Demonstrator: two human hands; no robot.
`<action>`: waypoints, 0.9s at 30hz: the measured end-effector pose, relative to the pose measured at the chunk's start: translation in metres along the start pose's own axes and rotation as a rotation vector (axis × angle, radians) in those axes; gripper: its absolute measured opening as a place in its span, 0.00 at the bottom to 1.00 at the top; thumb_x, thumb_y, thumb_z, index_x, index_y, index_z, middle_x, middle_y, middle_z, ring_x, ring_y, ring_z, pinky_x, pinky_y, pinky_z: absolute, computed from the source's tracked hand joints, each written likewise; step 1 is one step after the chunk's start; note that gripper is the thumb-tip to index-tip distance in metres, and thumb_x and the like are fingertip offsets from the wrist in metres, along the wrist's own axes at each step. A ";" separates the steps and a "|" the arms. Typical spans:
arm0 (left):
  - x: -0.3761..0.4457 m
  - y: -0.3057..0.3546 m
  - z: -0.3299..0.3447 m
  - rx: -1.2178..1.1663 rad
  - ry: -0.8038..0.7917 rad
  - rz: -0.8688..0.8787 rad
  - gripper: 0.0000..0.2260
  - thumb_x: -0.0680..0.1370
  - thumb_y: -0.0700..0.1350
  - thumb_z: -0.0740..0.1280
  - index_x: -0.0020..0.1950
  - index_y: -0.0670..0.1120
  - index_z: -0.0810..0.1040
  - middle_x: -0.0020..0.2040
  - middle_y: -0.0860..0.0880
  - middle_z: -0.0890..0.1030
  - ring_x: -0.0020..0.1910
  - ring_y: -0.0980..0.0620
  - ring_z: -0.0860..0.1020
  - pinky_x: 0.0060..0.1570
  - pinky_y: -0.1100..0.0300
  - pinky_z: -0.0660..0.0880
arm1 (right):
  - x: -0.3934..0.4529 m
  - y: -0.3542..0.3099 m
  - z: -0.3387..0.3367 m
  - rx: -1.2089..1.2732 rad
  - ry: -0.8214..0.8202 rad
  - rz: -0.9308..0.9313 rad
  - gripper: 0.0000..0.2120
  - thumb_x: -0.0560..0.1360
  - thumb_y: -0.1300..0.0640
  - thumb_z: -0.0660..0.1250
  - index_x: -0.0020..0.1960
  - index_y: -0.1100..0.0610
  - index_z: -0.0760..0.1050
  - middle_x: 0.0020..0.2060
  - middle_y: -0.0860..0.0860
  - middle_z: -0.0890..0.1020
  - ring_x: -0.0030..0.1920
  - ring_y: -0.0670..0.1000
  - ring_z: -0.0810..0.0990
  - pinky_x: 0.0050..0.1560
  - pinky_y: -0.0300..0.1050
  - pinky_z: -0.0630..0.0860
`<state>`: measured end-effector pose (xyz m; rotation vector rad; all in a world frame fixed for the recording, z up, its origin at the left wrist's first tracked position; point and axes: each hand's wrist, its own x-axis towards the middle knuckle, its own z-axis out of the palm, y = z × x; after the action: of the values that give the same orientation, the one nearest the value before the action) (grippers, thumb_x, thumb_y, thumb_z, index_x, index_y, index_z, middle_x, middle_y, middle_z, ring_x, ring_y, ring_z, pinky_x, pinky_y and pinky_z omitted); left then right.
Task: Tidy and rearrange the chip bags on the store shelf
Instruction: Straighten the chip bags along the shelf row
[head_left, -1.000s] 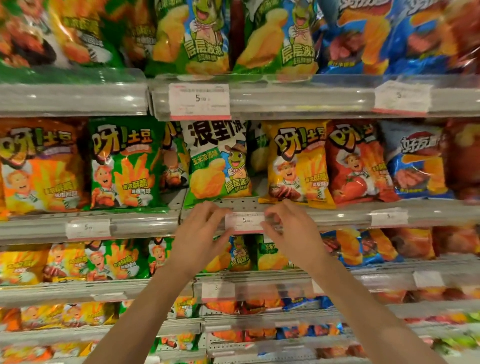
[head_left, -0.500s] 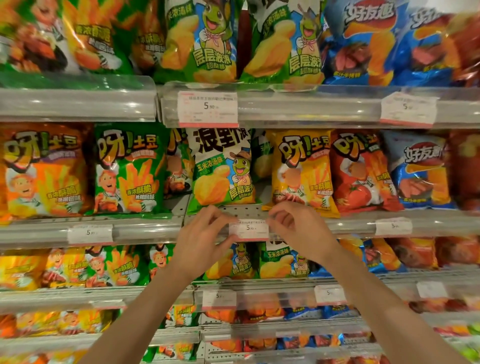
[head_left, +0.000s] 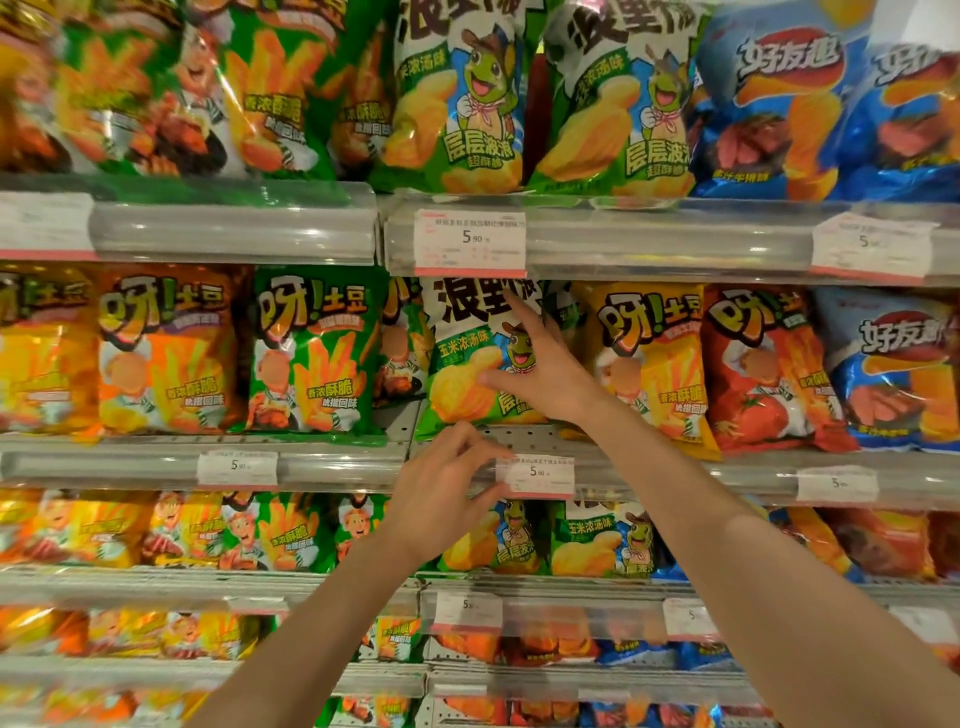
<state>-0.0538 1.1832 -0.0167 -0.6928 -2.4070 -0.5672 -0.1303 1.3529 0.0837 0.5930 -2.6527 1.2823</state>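
A green and white chip bag (head_left: 467, 358) with a frog figure leans on the middle shelf, tilted against a yellow bag (head_left: 654, 364). My right hand (head_left: 540, 369) lies spread against its front, fingers apart, touching but not gripping it. Below it, my left hand (head_left: 447, 493) pinches the left edge of a white price tag (head_left: 535, 475) on the clear shelf rail (head_left: 337, 465). A green fries bag (head_left: 314, 353) stands to the left, with a gap of bare shelf between it and the frog bag.
Shelves of chip bags fill the view: orange bags (head_left: 166, 348) at left, a red bag (head_left: 763, 364) and blue bags (head_left: 893, 364) at right, more frog bags (head_left: 462, 98) on the shelf above. Lower shelves hold smaller bags. Price tags (head_left: 470, 241) sit on each rail.
My right hand left the price tag and rose onto the frog chip bag. My left hand stays at the tag. The camera moved closer and tilted upward.
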 end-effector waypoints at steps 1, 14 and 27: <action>0.000 -0.001 0.000 -0.001 -0.002 0.001 0.18 0.73 0.52 0.76 0.61 0.52 0.80 0.51 0.53 0.74 0.47 0.57 0.75 0.39 0.62 0.76 | 0.003 0.002 0.002 0.027 0.003 -0.004 0.50 0.71 0.51 0.78 0.81 0.40 0.49 0.81 0.53 0.54 0.80 0.53 0.53 0.78 0.54 0.57; -0.002 -0.006 0.004 -0.021 0.003 0.005 0.17 0.73 0.53 0.76 0.60 0.53 0.80 0.50 0.54 0.76 0.48 0.57 0.77 0.39 0.68 0.71 | -0.006 0.012 0.011 0.040 0.098 -0.009 0.55 0.67 0.48 0.81 0.82 0.43 0.47 0.75 0.51 0.63 0.70 0.43 0.62 0.68 0.39 0.59; -0.003 -0.004 0.003 -0.039 0.007 -0.004 0.17 0.74 0.52 0.75 0.61 0.52 0.80 0.51 0.55 0.74 0.49 0.57 0.76 0.41 0.62 0.76 | -0.011 0.013 0.004 -0.039 0.112 -0.035 0.53 0.69 0.31 0.71 0.81 0.39 0.41 0.78 0.50 0.62 0.77 0.51 0.61 0.76 0.56 0.63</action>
<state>-0.0554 1.1804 -0.0218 -0.7013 -2.3973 -0.6192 -0.1255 1.3604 0.0684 0.5425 -2.5591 1.2141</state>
